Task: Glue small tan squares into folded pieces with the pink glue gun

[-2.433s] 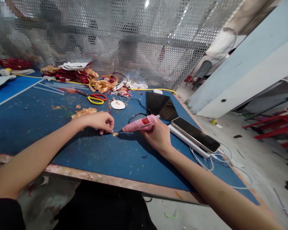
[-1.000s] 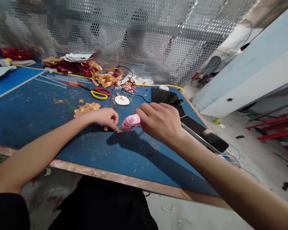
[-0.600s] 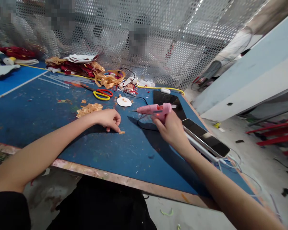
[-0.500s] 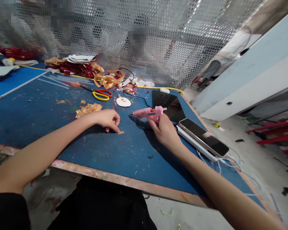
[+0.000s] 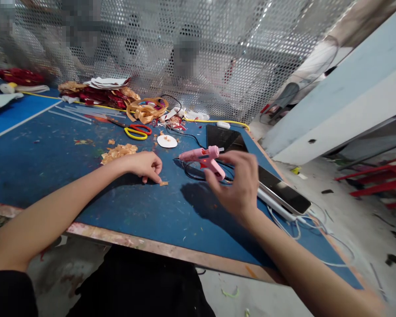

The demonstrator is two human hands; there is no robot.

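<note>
My left hand (image 5: 148, 166) rests low over the blue table (image 5: 128, 207), its fingers curled and a fingertip on a small gold ribbon piece (image 5: 164, 183). Just right of it a pink hot glue gun (image 5: 203, 157) lies on the table, nozzle to the left, a small red light showing. My right hand (image 5: 237, 182) is raised beside the gun's handle, fingers spread and slightly blurred, holding nothing. Behind my left hand lies a heap of cut gold ribbon pieces (image 5: 119, 153). A white oval disc (image 5: 167, 141) with gold scraps on it lies farther back.
Scissors with red and yellow handles (image 5: 137, 131) lie behind the heap. Clear glue sticks (image 5: 75, 113), a gold ribbon coil (image 5: 147, 110) and stacked fabric (image 5: 102, 93) line the back. A phone (image 5: 284, 189) lies on a white power strip at right, with cables. Perforated metal sheeting (image 5: 218, 66) stands behind.
My right hand has let go of the glue gun and drawn back to the right, its fingers opening. My left hand stays on the ribbon piece.
</note>
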